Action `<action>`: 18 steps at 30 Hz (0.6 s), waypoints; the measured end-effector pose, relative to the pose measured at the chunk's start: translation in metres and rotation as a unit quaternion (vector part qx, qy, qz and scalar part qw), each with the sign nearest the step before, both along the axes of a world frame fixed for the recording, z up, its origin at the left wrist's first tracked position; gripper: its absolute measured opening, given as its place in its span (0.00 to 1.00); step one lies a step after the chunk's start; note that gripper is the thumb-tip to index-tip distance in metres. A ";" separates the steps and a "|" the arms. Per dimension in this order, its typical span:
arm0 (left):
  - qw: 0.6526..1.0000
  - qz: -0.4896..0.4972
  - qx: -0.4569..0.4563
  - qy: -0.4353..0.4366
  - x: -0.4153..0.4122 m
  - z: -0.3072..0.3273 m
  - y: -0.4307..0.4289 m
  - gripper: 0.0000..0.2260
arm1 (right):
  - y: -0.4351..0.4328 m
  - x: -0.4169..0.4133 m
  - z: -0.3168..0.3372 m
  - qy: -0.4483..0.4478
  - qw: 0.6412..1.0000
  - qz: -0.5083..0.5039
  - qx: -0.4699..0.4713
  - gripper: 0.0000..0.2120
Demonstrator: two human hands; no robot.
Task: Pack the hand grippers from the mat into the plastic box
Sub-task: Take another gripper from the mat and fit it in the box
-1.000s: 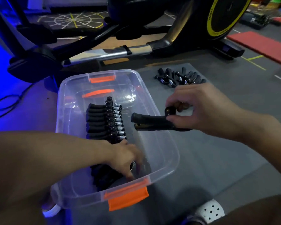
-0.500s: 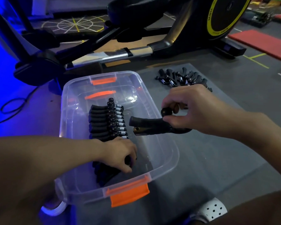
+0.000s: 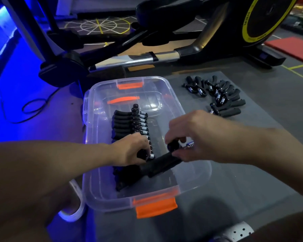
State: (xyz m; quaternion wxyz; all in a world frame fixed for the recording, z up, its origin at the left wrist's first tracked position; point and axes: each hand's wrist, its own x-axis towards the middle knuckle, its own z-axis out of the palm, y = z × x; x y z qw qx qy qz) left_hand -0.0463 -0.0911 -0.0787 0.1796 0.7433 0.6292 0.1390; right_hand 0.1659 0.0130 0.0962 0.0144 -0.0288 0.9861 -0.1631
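Both hands are busy over the plastic box [image 3: 98,119]. Right hand [image 3: 196,137] has its fingers and thumb curled in a pinch on the spring end of one hand gripper [image 3: 161,163]. That gripper's foam handles point down and left into the box, low over the near end, close to the left hand. Left hand [image 3: 131,151] is inside the box with its fingers clenched down on a gripper in the row of grippers [image 3: 129,123], so neither hand is loose.

Counts: one gripper in the right hand. The packed row lies side by side along the left half of the box. I can pick out roughly eight past the left hand, and more are hidden under the hand and arm, so no exact total. The loose pile [image 3: 220,95] sits on the grey mat [image 3: 252,137] right of the box, too tangled to count properly. Two orange latches, one near [image 3: 156,205] and one far [image 3: 129,84]. One elliptical machine [image 3: 182,32] behind, one red mat [image 3: 296,48] at far right
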 end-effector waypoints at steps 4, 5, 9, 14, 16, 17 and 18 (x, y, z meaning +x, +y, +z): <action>1.000 0.009 -0.017 -0.007 -0.003 0.002 0.003 0.11 | -0.017 -0.016 -0.018 -0.026 0.999 0.042 -0.009 0.09; 1.000 0.005 -0.022 -0.012 -0.002 0.004 0.003 0.10 | -0.020 -0.019 -0.024 -0.037 0.998 0.040 -0.017 0.09; 0.999 0.021 -0.028 -0.031 -0.010 0.014 0.006 0.11 | -0.023 -0.030 -0.050 -0.084 0.995 -0.024 -0.042 0.12; 0.996 0.069 0.025 -0.048 -0.023 0.044 0.001 0.10 | -0.028 -0.045 -0.081 -0.146 0.983 -0.066 -0.093 0.09; 0.995 0.068 0.039 -0.062 -0.026 0.056 -0.007 0.08 | -0.028 -0.052 -0.096 -0.156 0.983 -0.062 -0.069 0.10; 0.995 0.071 0.043 -0.063 -0.029 0.061 -0.012 0.07 | -0.029 -0.055 -0.102 -0.166 0.983 -0.056 -0.058 0.10; 0.994 0.077 0.046 -0.058 -0.033 0.063 -0.019 0.07 | -0.030 -0.058 -0.109 -0.179 0.981 -0.050 -0.050 0.10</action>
